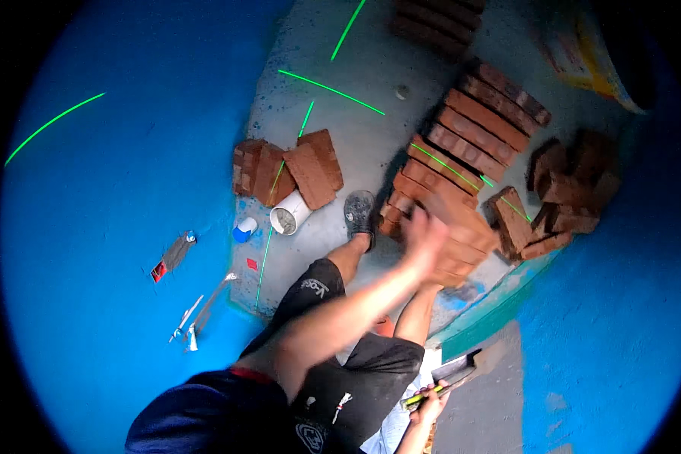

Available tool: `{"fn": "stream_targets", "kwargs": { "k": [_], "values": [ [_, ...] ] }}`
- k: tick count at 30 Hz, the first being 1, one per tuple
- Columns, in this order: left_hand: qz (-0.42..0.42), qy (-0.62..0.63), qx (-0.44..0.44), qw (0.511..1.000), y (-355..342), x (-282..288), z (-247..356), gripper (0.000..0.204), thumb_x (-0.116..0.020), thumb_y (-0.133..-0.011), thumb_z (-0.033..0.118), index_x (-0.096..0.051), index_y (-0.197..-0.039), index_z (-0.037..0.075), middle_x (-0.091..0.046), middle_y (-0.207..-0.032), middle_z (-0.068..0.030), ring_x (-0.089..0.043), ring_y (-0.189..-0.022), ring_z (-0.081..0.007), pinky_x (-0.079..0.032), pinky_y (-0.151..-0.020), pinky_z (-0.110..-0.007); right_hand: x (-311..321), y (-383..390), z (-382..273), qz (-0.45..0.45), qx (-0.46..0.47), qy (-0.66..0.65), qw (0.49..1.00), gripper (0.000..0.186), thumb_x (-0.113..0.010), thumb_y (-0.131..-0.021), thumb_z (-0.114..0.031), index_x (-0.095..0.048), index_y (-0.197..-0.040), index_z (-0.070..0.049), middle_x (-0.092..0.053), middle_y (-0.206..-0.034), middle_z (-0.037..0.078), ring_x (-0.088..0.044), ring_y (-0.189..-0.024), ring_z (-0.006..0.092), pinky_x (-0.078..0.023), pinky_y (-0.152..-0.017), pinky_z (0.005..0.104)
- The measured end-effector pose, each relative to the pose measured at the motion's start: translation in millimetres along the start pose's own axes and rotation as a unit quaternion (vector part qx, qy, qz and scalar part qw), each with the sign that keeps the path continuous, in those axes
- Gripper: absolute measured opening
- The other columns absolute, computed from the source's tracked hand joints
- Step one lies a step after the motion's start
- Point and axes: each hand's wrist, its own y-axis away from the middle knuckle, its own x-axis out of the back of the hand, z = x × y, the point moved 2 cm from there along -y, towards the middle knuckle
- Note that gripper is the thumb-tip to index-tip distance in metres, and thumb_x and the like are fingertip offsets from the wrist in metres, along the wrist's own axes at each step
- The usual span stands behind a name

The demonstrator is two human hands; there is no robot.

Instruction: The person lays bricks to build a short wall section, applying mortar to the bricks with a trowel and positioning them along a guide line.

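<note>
My left hand point(425, 233), smeared by motion, reaches over the near end of a row of reddish-brown bricks point(473, 125). A brick point(465, 216) beside it is blurred too and seems held in its grip, though the fingers do not show clearly. Lower right, my right hand point(431, 405) is closed round the yellow and black handle of what looks like a trowel point(455, 368). Its dark grey, flat blade points up and to the right. Below the trowel, something white is partly hidden by my right arm.
Loose bricks point(575, 189) lie right of the row. More bricks point(310, 170) rest at left with a white cylinder point(290, 214). A blue-and-white container point(244, 229) stands near the slab's left edge. Tools point(175, 253) lie on the blue floor. Green laser lines cross the ground.
</note>
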Motion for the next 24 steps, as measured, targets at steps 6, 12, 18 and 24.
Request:
{"fn": "stream_targets", "kwargs": {
  "k": [6,12,18,24],
  "values": [
    [-0.530,-0.187,0.123,0.818,179.5,-132.2,-34.2,0.058,-0.067,-0.081,0.041,-0.053,-0.128,0.009,-0.039,-0.141,-0.0173,-0.035,-0.132,-0.0297,-0.027,-0.108,-0.044,4.3,15.7,3.1,0.019,-0.049,-0.067,0.996,0.054,-0.044,-0.064,0.009,-0.044,-0.112,-0.014,-0.051,-0.079,0.004,-0.051,-0.062,0.0171,-0.048,-0.054,0.0309],
    [-0.130,-0.166,-0.067,0.975,11.4,63.9,-8.4,0.007,-0.065,-0.082,0.015,-0.065,-0.082,0.009,-0.063,-0.078,-0.0009,-0.057,-0.072,-0.0110,-0.048,-0.067,-0.027,2.4,21.1,-6.7,0.039,-0.012,0.025,0.999,0.044,-0.047,-0.071,0.009,-0.047,-0.108,-0.014,-0.051,-0.073,0.002,-0.051,-0.061,0.0144,-0.046,-0.054,0.0280],
    [0.034,-0.204,0.034,0.978,-152.2,114.5,72.1,0.065,-0.050,-0.089,0.052,-0.047,-0.128,0.000,-0.050,-0.129,-0.0119,-0.043,-0.120,-0.0212,-0.031,-0.102,-0.034,17.7,-12.7,12.3,0.014,0.089,0.170,0.981,0.040,-0.046,-0.072,0.011,-0.049,-0.106,-0.011,-0.052,-0.078,0.003,-0.050,-0.063,0.0127,-0.043,-0.055,0.0255],
    [-0.037,-0.178,0.072,0.981,-205.5,87.7,47.3,0.086,-0.047,-0.085,0.063,-0.026,-0.143,0.005,-0.027,-0.148,-0.0106,-0.024,-0.135,-0.0225,-0.018,-0.110,-0.036,15.7,-47.9,37.6,-0.039,0.104,0.202,0.973,0.044,-0.046,-0.067,0.010,-0.048,-0.106,-0.010,-0.051,-0.079,0.004,-0.049,-0.061,0.0131,-0.044,-0.053,0.0260]
  ]
}}
